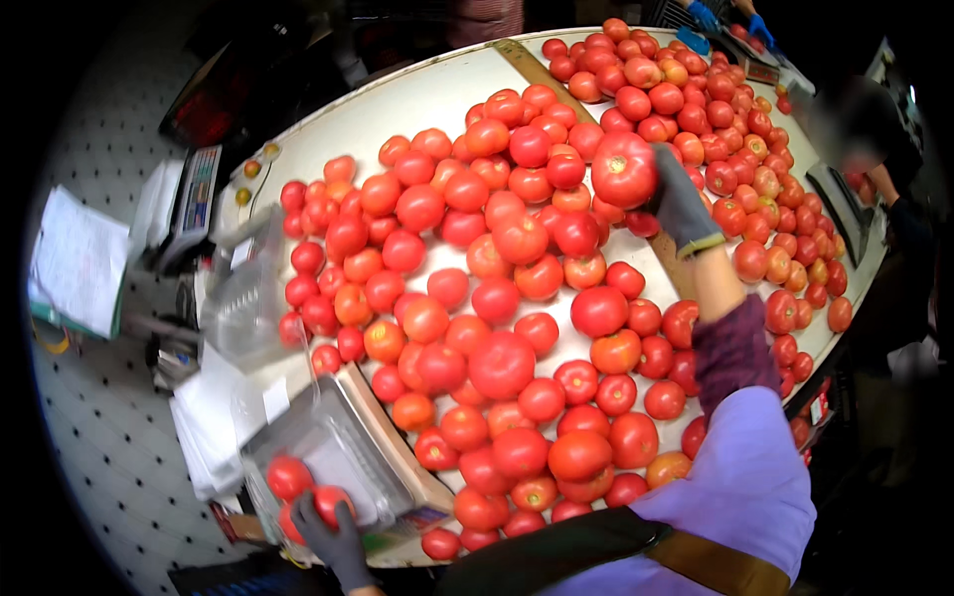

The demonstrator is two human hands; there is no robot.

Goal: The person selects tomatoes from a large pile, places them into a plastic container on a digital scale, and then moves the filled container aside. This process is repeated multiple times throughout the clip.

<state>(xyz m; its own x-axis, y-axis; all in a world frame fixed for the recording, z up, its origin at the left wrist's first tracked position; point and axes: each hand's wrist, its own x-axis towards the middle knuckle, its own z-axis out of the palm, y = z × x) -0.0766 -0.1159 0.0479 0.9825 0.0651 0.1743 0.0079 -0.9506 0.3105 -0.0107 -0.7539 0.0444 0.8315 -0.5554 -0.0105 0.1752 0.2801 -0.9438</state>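
My right hand, in a grey glove, is raised over the table with its fingers round a large red tomato. Down at the lower left, my left hand, gloved in grey too, curls its fingers against a red tomato. That tomato is at the near end of a clear plastic container, beside another tomato and a third one partly hidden by the hand. A loose spread of red tomatoes covers much of the white table between my hands.
A wooden strip divides the table, with a second tomato heap beyond it. Clear plastic containers, papers and a keypad device line the left edge. Blue-gloved hands and another person are across the table.
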